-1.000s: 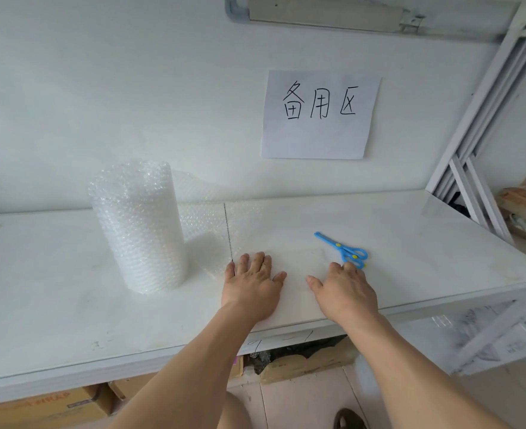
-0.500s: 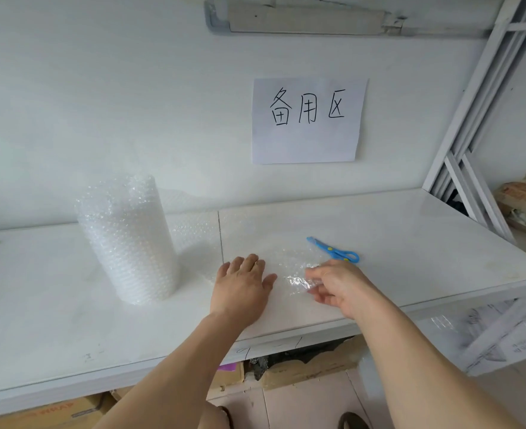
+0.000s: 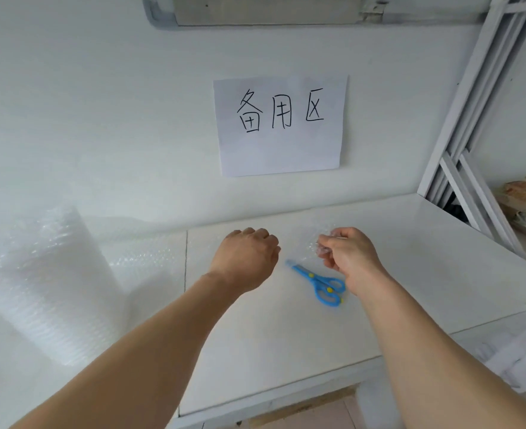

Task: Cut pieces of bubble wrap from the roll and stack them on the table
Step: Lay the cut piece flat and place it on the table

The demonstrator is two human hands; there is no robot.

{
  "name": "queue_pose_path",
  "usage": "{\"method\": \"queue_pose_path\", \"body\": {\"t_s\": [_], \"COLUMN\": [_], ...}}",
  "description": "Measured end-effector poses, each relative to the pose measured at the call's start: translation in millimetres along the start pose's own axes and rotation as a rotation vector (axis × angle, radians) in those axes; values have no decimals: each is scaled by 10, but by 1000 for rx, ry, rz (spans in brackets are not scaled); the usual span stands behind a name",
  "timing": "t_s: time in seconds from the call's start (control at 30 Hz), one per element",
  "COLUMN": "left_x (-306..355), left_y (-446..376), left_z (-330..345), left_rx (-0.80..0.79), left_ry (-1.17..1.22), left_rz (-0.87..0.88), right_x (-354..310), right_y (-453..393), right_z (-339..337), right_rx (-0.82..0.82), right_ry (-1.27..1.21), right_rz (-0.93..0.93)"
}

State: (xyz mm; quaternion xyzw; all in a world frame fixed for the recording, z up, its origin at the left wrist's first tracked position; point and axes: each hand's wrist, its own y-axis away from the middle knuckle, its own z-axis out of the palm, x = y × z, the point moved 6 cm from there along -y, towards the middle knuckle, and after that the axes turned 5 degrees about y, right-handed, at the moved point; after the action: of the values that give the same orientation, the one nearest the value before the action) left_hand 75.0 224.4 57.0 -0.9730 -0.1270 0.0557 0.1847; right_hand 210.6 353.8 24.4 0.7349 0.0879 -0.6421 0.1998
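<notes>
Both hands are holding a clear bubble wrap piece (image 3: 305, 246) above the worktop (image 3: 441, 274): right hand (image 3: 345, 255) pinching its edge, left hand (image 3: 246, 258) curled, grip unclear. Roll (image 3: 45, 283) standing at left; scissors (image 3: 320, 281) lying beneath.

Handwritten black "备用区" on the white paper sheet (image 3: 281, 125) on the wall (image 3: 85, 119)

Bright, even, diffuse light; cool white cast over wall and worktop (image 3: 286, 351). Source not identifiable. Shadows soft: a faint grey one on the worktop just right of the bubble wrap roll (image 3: 48, 286). Roll nearly washed out, bubbles barely resolved. Wide-angle distortion: shelf frame (image 3: 472, 125) leans and bows at right edge. Slight softness overall; sign (image 3: 280, 125) characters legible.
</notes>
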Motion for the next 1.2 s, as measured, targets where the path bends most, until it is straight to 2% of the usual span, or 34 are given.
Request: {"method": "queue_pose_path", "body": {"t_s": [0.23, 0.37, 0.47, 0.63, 0.77, 0.9, 1.0, 1.1, 1.2], "left_x": [18, 10, -34, -96, -160, -351, -642, -966, -1170], "left_y": [-720, -946, -1027, -918, -571, -110, 288, 668, 963], "left_z": [347, 553, 699, 741, 617, 428, 185, 47, 6], "left_rx": [12, 7, -25, -22, -15, 73, 204, 238, 250], "left_ry": [-54, -83, -101, -74, -26, 87, 232, 382, 522], "left_rz": [35, 59, 46, 17, -3, -51, -267, -524, -653], "right_x": [16, 118, 164, 116, -6, -41, 67, 184, 227], "right_y": [-818, -1174, -1319, -1251, -953, -491, -111, 195, 386], "right_z": [-91, -95, -69, 27, 219, 680, 1098, 1457, 1720], "right_rx": [74, 129, 150, 257, 320, 156, -2, -120, -213], "right_ry": [-31, 48, 251, 821, 1027, 985, 948, 991, 996], "right_rz": [-40, -72, -89, -226, -372, -501, -526, -503, -408]}}
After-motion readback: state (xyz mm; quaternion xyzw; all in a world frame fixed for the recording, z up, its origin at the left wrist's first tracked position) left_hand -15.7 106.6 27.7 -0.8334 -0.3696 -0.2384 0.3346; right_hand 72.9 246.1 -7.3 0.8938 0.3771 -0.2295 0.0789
